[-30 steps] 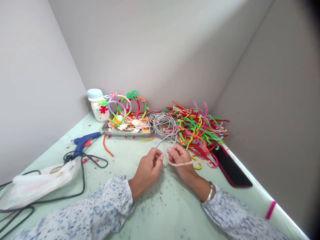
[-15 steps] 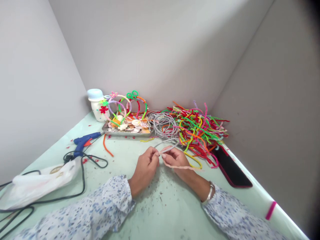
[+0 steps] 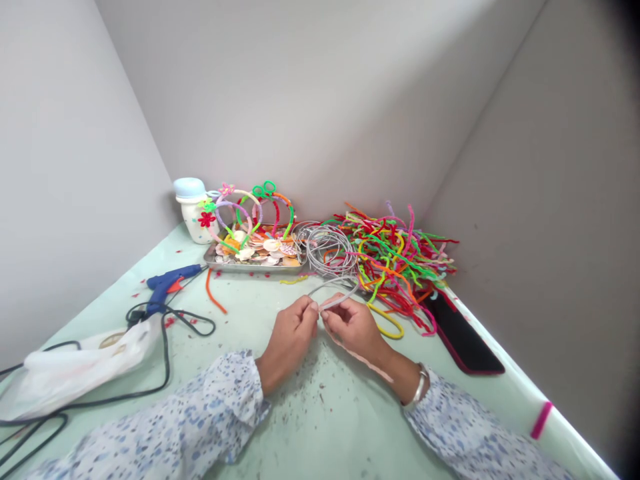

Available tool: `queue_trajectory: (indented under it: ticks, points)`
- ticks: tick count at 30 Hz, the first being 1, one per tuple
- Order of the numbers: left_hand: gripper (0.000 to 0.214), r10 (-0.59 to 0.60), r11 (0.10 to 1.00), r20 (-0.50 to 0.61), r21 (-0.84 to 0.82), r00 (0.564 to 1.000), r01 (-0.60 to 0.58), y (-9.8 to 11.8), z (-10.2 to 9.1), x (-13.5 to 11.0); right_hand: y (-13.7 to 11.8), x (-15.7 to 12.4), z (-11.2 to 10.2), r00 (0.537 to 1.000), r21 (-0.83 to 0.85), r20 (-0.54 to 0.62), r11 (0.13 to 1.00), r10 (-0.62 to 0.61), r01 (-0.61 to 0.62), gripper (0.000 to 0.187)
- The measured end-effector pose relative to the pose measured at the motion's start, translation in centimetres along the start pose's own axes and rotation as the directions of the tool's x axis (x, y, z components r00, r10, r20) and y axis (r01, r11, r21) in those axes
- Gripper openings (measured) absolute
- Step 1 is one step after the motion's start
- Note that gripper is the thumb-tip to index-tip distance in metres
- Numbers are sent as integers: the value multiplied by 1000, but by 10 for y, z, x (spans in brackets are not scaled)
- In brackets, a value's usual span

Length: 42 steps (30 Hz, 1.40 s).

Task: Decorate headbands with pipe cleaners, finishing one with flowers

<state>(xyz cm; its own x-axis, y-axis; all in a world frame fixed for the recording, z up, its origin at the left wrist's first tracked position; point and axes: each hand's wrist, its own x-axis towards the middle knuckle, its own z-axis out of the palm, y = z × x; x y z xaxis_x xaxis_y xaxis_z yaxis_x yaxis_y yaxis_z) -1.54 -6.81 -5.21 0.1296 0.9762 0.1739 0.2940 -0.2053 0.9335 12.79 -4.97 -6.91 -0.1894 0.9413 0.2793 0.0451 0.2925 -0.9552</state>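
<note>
My left hand (image 3: pixel 291 335) pinches one end of a bent grey wire (image 3: pixel 332 281) between thumb and finger. Close beside it, my right hand (image 3: pixel 357 327) is closed with its fingertips on a pale pink pipe cleaner (image 3: pixel 369 364), where this meets the wire. The pipe cleaner's loose tail hangs across my right wrist toward the bracelet. The wire arches up behind both hands in a loop. The exact contact at the fingertips is partly hidden.
Behind the hands are a coil of grey wire (image 3: pixel 327 250), a heap of colourful pipe cleaners (image 3: pixel 400 257) and a metal tray (image 3: pixel 255 268) of shells and decorated hoops. A blue glue gun (image 3: pixel 163 287), its cord and a plastic bag (image 3: pixel 90 360) lie left; a phone (image 3: pixel 465 337) lies right.
The pale pink pipe cleaner's loose tail has swung down from lying out to the right, and now slants across my right wrist. My hands stay almost in place.
</note>
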Motion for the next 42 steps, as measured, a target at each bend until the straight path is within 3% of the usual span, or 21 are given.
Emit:
queue_trajectory:
  ticks: [11, 19, 31, 37, 42]
  points:
    - [39, -10, 1000, 21, 9, 1000, 10, 4, -1, 0, -6, -3, 0, 998, -62, -5, 996, -67, 67, 7]
    - [39, 44, 998, -7, 35, 999, -43, 4, 0, 1, -5, -3, -3, 986, -169, -13, 972, -167, 162, 9]
    - [39, 58, 997, 12, 59, 998, -59, 6, -1, 2, -2, -4, -4, 976, -268, -63, 945, -211, 187, 9]
    - [39, 56, 998, 12, 22, 998, -56, 4, 0, 1, 2, -3, -4, 977, -245, -64, 953, -202, 181, 10]
    - [38, 42, 998, -6, -52, 999, -43, 1, 2, 0, 3, -5, -3, 990, -112, -78, 988, -115, 105, 15]
